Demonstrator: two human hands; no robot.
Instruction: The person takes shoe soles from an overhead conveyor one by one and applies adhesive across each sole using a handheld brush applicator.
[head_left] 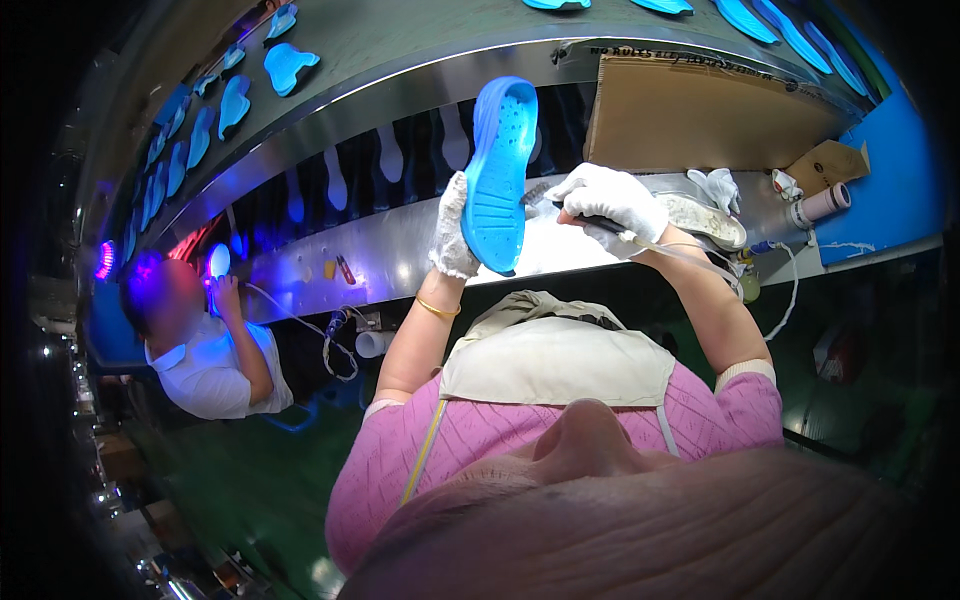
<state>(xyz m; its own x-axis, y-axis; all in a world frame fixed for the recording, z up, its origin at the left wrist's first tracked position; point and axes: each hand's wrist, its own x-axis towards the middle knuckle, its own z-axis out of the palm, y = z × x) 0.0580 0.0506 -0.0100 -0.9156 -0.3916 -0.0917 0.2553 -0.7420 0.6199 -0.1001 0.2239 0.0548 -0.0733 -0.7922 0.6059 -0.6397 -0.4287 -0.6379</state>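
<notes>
My left hand point(452, 232), in a white glove, grips a blue shoe sole point(498, 185) by its left edge. The sole stands nearly upright in view, with grooves across its lower part and small pits near the top. My gloved right hand point(612, 205) is closed around a dark-handled brush point(600, 222). Its bristle end points at the sole's right edge; whether they touch I cannot tell. From the right hand a pale hose point(690, 257) runs off to the right. Beneath both hands lies a brightly lit white surface point(565, 245).
A conveyor belt point(400, 50) carrying several blue soles point(290, 68) runs beyond the metal bench point(300, 275). Cardboard point(700, 115) stands behind my right hand. A crusted white tray point(700, 220) and crumpled white cloth point(716, 188) lie rightward. At left, a co-worker point(215, 365) holds a glowing piece.
</notes>
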